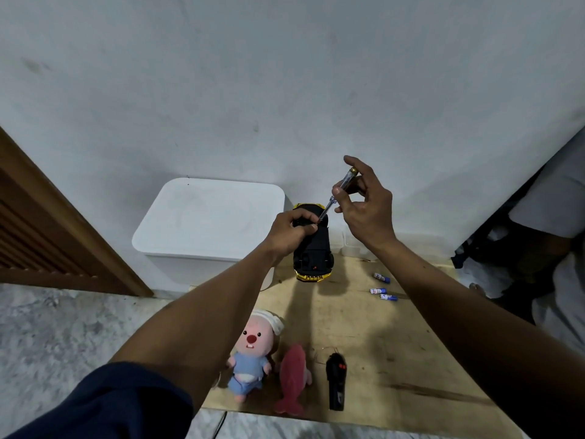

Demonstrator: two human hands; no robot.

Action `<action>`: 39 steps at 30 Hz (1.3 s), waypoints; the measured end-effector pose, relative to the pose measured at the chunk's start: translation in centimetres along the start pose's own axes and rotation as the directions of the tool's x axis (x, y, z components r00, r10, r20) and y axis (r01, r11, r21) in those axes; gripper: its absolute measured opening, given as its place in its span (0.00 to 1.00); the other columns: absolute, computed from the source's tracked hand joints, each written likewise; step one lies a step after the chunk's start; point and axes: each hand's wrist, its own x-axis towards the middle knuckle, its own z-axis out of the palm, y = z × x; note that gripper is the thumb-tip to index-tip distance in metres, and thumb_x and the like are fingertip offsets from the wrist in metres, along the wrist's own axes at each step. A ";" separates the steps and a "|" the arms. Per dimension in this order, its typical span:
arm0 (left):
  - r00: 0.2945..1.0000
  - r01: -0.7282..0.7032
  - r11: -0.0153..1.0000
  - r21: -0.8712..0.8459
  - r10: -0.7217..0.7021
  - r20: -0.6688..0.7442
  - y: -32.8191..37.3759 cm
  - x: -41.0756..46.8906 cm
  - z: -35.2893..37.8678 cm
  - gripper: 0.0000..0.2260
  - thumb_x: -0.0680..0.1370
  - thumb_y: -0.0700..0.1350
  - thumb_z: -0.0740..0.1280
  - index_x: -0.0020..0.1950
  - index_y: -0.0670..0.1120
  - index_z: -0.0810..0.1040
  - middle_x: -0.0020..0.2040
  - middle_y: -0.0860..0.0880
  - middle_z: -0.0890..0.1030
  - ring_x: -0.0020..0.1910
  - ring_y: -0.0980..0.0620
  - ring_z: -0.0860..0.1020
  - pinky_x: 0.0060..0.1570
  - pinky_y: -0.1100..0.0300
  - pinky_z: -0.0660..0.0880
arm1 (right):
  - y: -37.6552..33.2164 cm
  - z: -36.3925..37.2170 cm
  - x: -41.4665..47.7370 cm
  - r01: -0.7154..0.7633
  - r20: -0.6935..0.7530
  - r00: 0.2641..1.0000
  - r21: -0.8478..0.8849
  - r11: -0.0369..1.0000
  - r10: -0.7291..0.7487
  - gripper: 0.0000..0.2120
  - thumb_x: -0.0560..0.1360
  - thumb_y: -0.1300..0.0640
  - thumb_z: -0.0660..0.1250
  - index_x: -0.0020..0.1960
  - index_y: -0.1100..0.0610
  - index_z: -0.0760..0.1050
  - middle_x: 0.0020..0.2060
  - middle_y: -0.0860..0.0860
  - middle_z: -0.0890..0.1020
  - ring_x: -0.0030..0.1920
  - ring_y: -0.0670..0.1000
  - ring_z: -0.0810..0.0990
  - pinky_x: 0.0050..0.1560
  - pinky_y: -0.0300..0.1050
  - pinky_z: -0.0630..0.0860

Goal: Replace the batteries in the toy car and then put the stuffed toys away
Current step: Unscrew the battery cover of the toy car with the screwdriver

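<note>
A black toy car point(313, 251) with gold bumpers lies upside down at the far end of the wooden board point(395, 343). My left hand point(289, 231) grips its far part. My right hand point(364, 204) pinches a clear-handled screwdriver point(337, 193), whose tip touches the car's underside beside my left fingers. Three small batteries point(383, 289) lie on the board to the right of the car. Near the front edge lie a pink stuffed animal in a blue outfit point(253, 353) and a pink stuffed fish point(292, 378).
A black remote control point(336, 383) lies right of the fish. A white lidded bin point(209, 223) stands against the wall left of the car. A wooden door point(47, 232) is at far left. Another person's clothing point(544, 248) fills the right edge.
</note>
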 end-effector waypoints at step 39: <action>1.000 -0.003 1.000 -0.020 0.002 -0.018 -0.9 -0.2 -1.3 0.09 0.75 0.37 0.72 0.40 0.51 0.81 0.47 0.48 0.82 0.45 0.49 0.79 0.40 0.59 0.77 | -1.3 1.7 -0.6 0.080 0.026 0.996 -0.015 0.997 -0.080 0.19 0.75 0.65 0.71 0.65 0.55 0.77 0.47 0.53 0.82 0.47 0.48 0.84 0.41 0.43 0.84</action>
